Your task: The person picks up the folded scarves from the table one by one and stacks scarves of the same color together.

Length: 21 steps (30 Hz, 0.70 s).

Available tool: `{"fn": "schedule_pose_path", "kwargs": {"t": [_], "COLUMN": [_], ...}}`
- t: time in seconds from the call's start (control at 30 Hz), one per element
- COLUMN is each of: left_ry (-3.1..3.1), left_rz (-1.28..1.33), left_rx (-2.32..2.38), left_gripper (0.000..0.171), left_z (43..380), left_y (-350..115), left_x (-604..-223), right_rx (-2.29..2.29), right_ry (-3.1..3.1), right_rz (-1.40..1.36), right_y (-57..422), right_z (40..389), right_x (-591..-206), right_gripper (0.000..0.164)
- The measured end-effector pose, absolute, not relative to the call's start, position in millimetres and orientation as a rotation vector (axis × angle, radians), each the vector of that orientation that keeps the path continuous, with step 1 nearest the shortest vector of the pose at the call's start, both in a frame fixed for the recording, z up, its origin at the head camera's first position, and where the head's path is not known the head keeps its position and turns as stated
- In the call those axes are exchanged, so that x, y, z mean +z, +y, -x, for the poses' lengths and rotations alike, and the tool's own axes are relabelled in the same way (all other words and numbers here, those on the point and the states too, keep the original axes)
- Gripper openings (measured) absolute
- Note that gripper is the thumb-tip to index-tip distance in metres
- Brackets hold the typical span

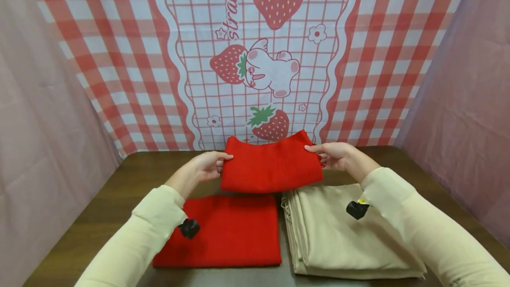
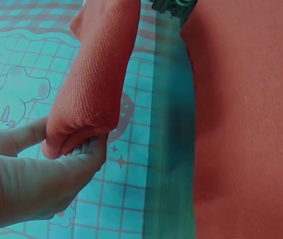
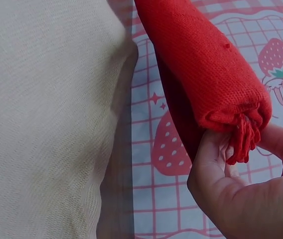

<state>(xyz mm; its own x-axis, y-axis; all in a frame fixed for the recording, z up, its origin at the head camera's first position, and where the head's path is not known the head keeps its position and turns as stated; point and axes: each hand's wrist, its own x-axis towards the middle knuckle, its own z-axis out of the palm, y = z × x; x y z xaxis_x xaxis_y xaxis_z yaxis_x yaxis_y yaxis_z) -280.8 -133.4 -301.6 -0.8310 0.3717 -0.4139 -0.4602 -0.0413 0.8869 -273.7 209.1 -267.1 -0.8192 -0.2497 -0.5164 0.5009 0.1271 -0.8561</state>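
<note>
A folded red scarf (image 1: 271, 167) is held up above the table by both hands. My left hand (image 1: 203, 166) pinches its left end, thumb on one side and fingers on the other. At the right end, my right hand (image 1: 334, 154) grips the scarf, and short red fringe (image 3: 243, 142) hangs out by the fingers in the right wrist view. A second red cloth (image 1: 235, 234), folded flat, lies below on the left. Beside it on the right sits a thick folded beige cloth (image 1: 350, 234) with fringe along its left edge.
The brown wooden table (image 1: 99, 229) carries a grey strip (image 1: 215, 277) under the folded cloths. A strawberry-print curtain (image 1: 255, 114) hangs behind the table's far edge. Pink drapes (image 1: 52, 101) close off both sides.
</note>
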Motion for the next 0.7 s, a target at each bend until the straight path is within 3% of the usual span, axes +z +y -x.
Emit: {"fn": "schedule_pose_path", "kwargs": {"t": [0.27,0.7], "left_ry": [1.677,1.727], "left_rz": [0.031,-0.013], "left_rx": [1.902,1.88], "left_gripper": [0.014,0.027], "left_z": [269.8,258.8], "left_y": [-138.5,-147.4], "left_x": [-302.0,-300.3], "right_rx": [-1.747,-1.77], "right_ry": [1.881,1.893], "right_rz": [-0.219,-0.184], "right_y": [206.1,201.2], "right_z": [262.9,250.7], "right_x": [-266.5,-266.4], "right_gripper": [0.038,0.035]}}
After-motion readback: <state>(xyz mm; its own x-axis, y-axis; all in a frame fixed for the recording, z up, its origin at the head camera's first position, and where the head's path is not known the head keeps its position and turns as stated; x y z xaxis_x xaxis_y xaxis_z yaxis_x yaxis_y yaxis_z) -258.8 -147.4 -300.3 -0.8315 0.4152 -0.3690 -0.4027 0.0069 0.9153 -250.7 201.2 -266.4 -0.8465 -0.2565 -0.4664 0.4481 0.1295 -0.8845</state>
